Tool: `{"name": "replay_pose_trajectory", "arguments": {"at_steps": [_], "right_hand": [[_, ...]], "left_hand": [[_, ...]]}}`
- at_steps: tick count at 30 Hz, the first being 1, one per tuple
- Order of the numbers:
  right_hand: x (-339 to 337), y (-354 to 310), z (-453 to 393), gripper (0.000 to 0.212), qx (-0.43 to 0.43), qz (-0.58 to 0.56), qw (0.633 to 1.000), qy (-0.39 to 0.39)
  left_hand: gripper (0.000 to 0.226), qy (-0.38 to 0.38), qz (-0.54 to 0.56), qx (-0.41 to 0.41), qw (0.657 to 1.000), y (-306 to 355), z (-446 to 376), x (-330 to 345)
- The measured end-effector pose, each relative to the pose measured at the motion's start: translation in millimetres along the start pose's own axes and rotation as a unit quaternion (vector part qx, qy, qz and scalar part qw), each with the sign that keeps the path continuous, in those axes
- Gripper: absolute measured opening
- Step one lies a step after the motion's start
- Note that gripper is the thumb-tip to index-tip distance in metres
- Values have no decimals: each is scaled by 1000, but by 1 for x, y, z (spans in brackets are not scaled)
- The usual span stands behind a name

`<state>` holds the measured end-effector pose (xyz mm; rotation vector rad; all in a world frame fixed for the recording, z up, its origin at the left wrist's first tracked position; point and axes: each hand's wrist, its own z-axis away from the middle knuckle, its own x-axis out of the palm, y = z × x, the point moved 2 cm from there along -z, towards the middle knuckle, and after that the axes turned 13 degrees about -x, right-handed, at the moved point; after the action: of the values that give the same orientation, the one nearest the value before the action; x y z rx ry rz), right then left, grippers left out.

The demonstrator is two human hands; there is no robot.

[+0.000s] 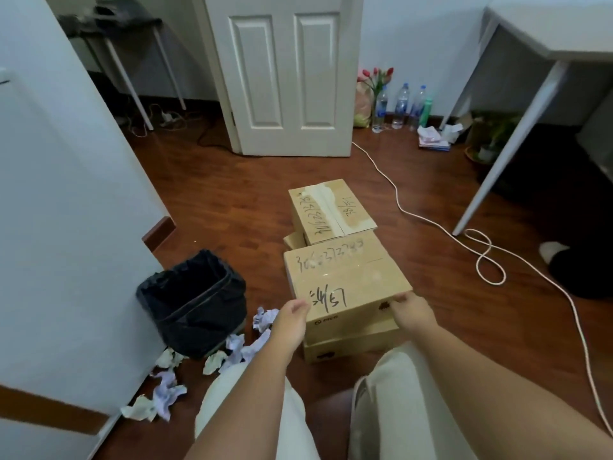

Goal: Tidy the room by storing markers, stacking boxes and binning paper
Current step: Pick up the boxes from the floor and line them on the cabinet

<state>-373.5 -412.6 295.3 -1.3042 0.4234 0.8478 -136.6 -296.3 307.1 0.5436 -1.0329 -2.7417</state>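
Both hands, left hand (292, 318) and right hand (411, 310), held the near box (345, 277) by its near corners (stiff cardboard, probably light).

Both bare forearms reach forward and down from the lower frame. Left hand (292, 318) curled, grip on the near left corner of a cardboard box (345, 277). Right hand (413, 312) curled over its near right corner, fingertips on the top edge.
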Motion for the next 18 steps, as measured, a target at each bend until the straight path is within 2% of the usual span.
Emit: {"name": "replay_pose_trajectory", "arguments": {"at_steps": [3,5,8,14,18], "right_hand": [[0,24,-25,47,36,4,999,6],[4,35,-40,52,57,11,998,0],[11,35,-60,54,55,21,998,-11],[21,43,-82,56,107,-118,987,35],[23,52,-93,76,139,-183,972,38]], "left_hand": [[54,-7,8,-19,1000,-6,-23,19],[49,7,37,-43,998,-1,-31,26],[66,26,53,-65,996,7,-54,34],[54,45,64,-118,990,7,-83,56],[59,42,91,-146,984,5,-95,59]]}}
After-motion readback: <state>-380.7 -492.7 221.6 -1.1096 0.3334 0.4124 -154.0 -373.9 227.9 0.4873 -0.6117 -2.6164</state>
